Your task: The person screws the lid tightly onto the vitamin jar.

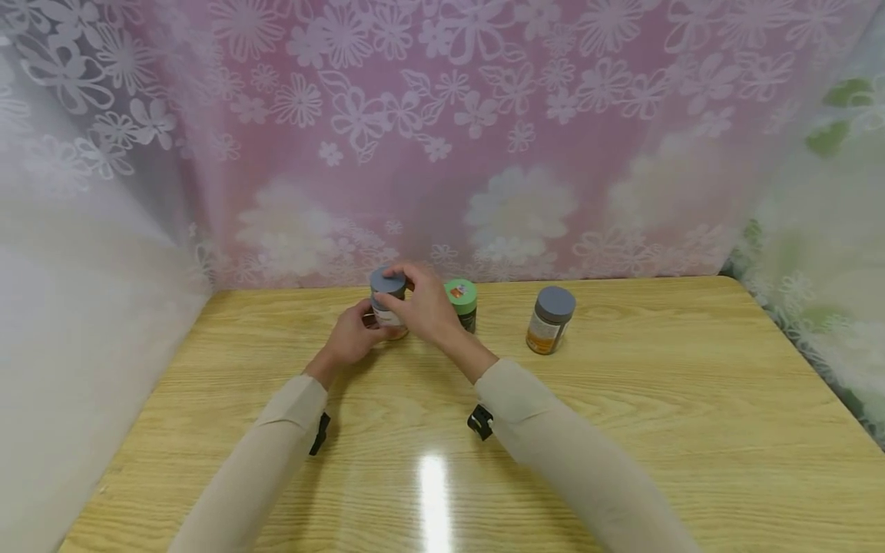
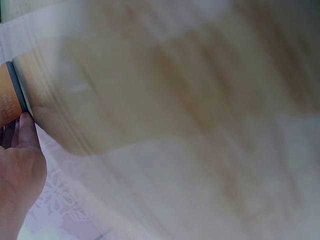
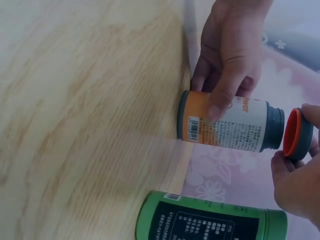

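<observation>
An orange-and-white jar [image 3: 235, 125] with a dark grey threaded neck stands on the table at the back, left of centre in the head view. My left hand [image 1: 353, 336] grips its body, thumb across the label in the right wrist view. In my right hand [image 1: 425, 303] is the jar's grey screw lid [image 3: 298, 134], pinched between fingers and thumb. A narrow gap shows between the lid's orange inside and the jar's mouth. The left wrist view catches just the jar's orange lower part [image 2: 9, 95] and the left hand [image 2: 20, 175] beside it.
Just right of my right hand stands a green-lidded dark jar [image 1: 461, 296], partly behind the wrist. Farther right is another grey-lidded jar [image 1: 549, 319]. A flowered pink curtain [image 1: 442, 153] hangs along the wooden table's [image 1: 664, 430] back edge.
</observation>
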Motion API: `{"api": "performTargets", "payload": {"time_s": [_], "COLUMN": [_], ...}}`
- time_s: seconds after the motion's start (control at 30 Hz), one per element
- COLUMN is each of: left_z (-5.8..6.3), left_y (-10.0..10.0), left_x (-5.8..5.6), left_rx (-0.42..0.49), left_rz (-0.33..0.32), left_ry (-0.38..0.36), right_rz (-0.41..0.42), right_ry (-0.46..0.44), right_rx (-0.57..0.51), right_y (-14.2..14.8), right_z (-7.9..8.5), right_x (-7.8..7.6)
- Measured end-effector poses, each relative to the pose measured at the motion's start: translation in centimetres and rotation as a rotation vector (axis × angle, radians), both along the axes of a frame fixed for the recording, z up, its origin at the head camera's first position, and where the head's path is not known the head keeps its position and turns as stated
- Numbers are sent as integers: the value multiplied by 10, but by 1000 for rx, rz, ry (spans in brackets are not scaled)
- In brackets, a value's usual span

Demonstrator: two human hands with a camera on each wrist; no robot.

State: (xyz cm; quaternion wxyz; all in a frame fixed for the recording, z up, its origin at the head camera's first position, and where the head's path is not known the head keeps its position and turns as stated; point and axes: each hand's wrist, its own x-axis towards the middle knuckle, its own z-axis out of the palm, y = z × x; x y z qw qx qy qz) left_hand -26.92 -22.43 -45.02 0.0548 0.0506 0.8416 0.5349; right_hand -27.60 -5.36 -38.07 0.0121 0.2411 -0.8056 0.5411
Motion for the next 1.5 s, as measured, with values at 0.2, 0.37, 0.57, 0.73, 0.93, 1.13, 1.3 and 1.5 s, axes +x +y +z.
{"api": "performTargets", "payload": {"time_s": [0.2, 0.37, 0.57, 0.73, 0.93, 1.13, 1.3, 1.5], "left_z": [0, -3, -2, 0, 2, 1, 3, 5], "left_y": [2, 3, 3, 3, 3, 4, 3, 5], "left_x": [1, -1, -1, -1, -2, -3, -2, -1], "left_rx": [-12, -25, -46, -56, -123, -234, -238, -214], "left_rz": [-5, -5, 7, 1, 12, 34, 58, 31], "left_ry": [-2, -11, 3, 13, 26, 38, 6, 14], "right_rz": [10, 1, -11, -8, 2, 21, 99, 265], "right_ry": [-14, -33, -36, -4, 23, 11, -51, -12], "right_rx": [41, 67, 74, 27, 35, 142, 269, 525], "right_y": [1, 0, -1, -2, -5, -4, -4, -3], "right_z": [-3, -8, -13, -17, -20, -12, 5, 32], "right_x": [-2, -4, -6, -7, -9, -11, -14, -24]}}
